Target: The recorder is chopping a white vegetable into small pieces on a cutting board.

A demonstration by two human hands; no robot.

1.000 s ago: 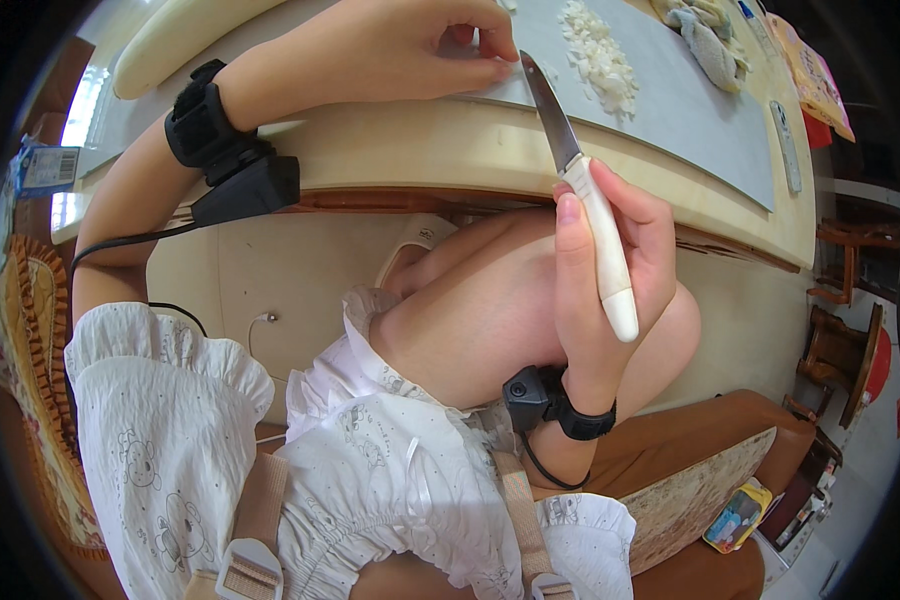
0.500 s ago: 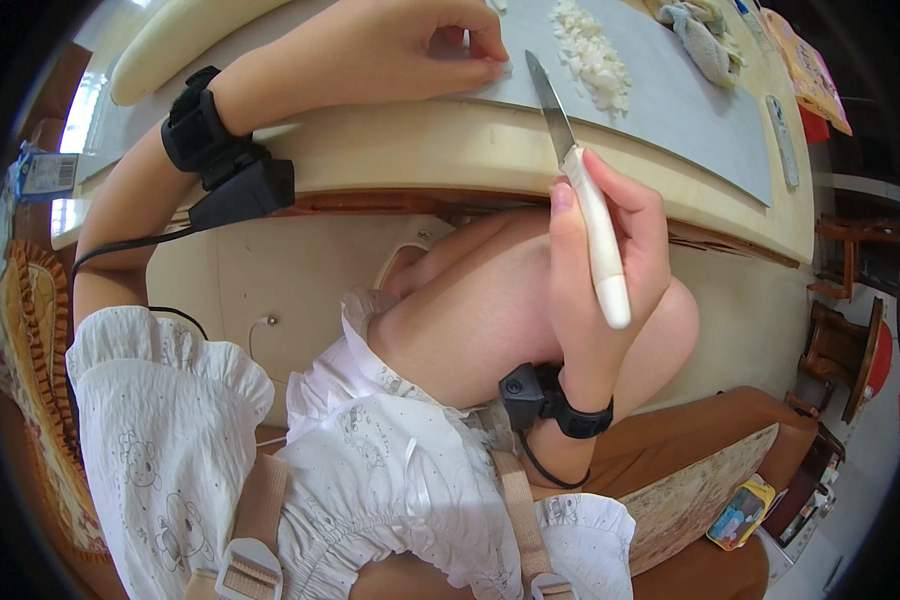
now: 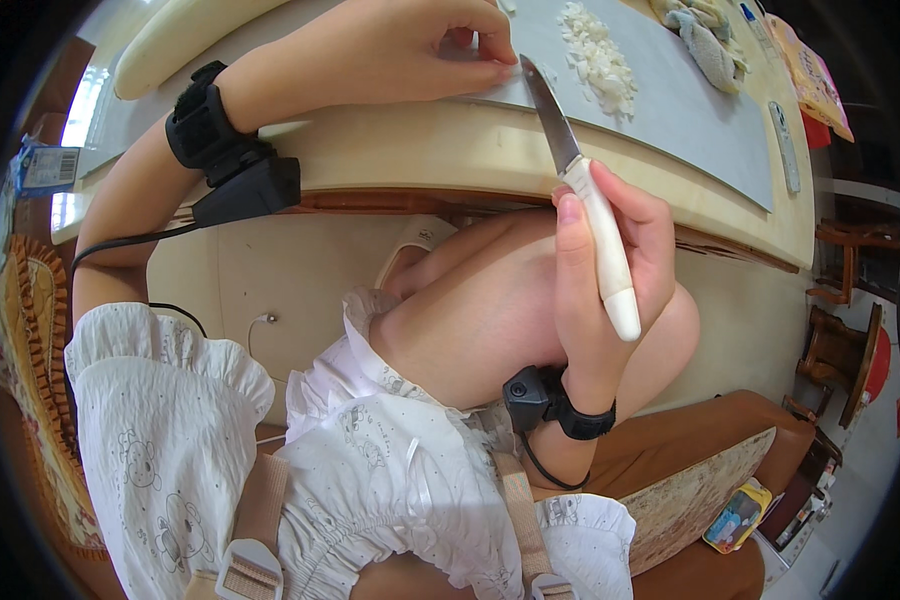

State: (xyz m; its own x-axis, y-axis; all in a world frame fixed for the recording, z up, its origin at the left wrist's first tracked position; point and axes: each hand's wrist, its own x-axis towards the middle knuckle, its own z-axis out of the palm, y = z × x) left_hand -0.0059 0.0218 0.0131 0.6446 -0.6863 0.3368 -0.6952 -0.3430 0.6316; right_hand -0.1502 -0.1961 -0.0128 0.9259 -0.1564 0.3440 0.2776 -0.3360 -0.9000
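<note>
My right hand (image 3: 615,250) is wrapped round the white handle of a small knife (image 3: 553,118). The blade points up and to the left, and its tip is close to my left fingertips. My left hand (image 3: 440,55) is pinched at the near edge of a grey cutting board (image 3: 690,140). A small pale bit shows at those fingertips, mostly hidden, and I cannot make out what it is. Chopped white vegetable pieces (image 3: 598,60) lie in a heap on the board, right of the blade. A long, smooth, white vegetable (image 3: 185,45) lies at the far left.
A crumpled grey and yellowish cloth (image 3: 705,50) sits at the board's far right. Beyond it are an orange package (image 3: 808,75) and a narrow grey strip-shaped thing (image 3: 784,145). A blue and white packet (image 3: 48,170) is at the left. The cream tabletop's front edge (image 3: 420,165) runs above my legs.
The knife and my right hand have shifted slightly right and down, and the blade stands a little steeper. My left hand has moved slightly right, staying pinched.
</note>
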